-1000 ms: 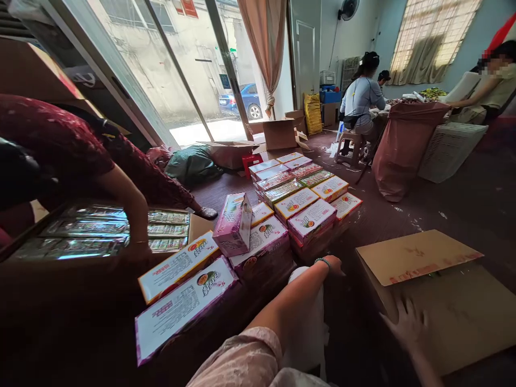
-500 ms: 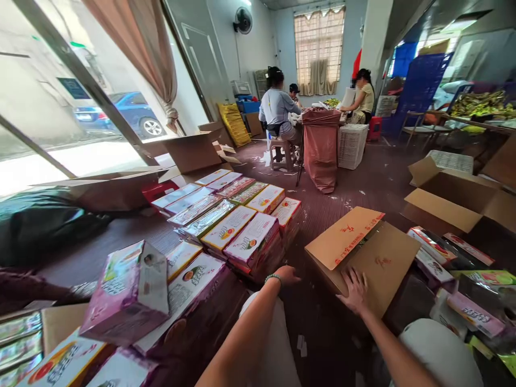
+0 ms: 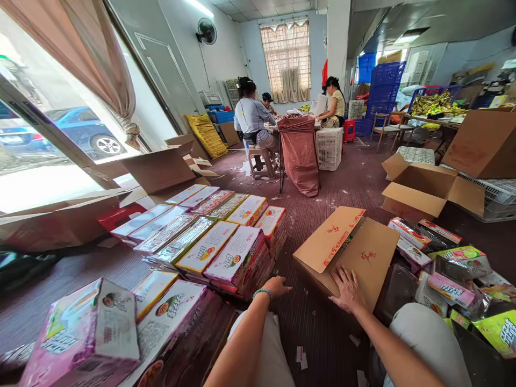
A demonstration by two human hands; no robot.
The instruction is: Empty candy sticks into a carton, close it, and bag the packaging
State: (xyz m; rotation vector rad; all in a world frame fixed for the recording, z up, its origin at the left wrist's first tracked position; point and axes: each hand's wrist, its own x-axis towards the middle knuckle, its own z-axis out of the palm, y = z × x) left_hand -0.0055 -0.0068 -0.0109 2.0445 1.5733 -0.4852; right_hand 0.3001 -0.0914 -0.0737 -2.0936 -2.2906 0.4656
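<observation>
A brown cardboard carton [image 3: 365, 255] with red print stands on the floor in front of me, its top flaps folded over with a gap between them. My right hand [image 3: 346, 287] lies flat on the near flap, fingers spread, gripping nothing. Left of the carton, my left hand [image 3: 276, 287], with a green bead bracelet at the wrist, hangs over the floor. Its fingers stretch to the right with nothing seen in them. Close beside it is a stack of shiny printed boxes [image 3: 234, 252] in white, purple and yellow.
A purple box [image 3: 86, 333] sits on other boxes at the lower left. Loose printed packs [image 3: 451, 287] lie by my right knee. Behind them stands an open carton [image 3: 427, 188]. Farther back, several people sit around a table beside a reddish sack [image 3: 299, 156] and a white crate [image 3: 329, 149].
My view has turned to the right, so the scene sits farther left. My right hand remains flat on the carton, and my left hand still hovers beside the stacked boxes.
</observation>
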